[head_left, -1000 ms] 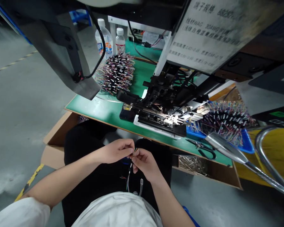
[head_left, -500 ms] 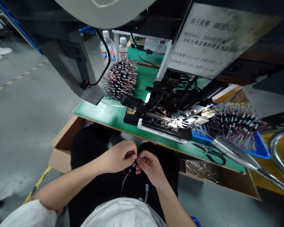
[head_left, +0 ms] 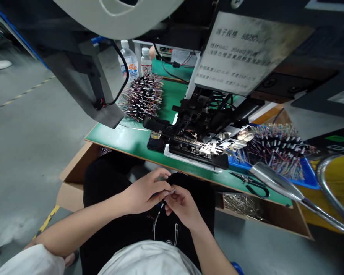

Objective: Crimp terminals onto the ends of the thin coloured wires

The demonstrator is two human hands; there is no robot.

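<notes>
Over my lap, my right hand (head_left: 182, 206) is closed in a pinch on a thin bundle of wires (head_left: 161, 209). The bundle has a dark sleeve with white bands, and its loose thin ends hang down to the left. My left hand (head_left: 147, 191) meets it from the other side, thumb and one finger closing at the upper wire ends while another finger is lifted away. Fingers partly hide the exact contact. Just ahead, beyond the edge of the green table (head_left: 117, 139), stands a black machine (head_left: 200, 126) with a lit work point.
Piled wire bundles (head_left: 145, 97) lie at the back left, near two bottles (head_left: 129, 61). More bundles (head_left: 278, 149) fill a blue tray (head_left: 311, 173) at right. Pliers (head_left: 250, 183) and a metal flexible-neck lamp (head_left: 275, 181) are nearby. Cardboard boxes (head_left: 70, 194) sit under the table.
My left hand's fingers have loosened from a tight pinch, with one finger now raised. My right hand keeps its hold on the wires. The view has shifted slightly.
</notes>
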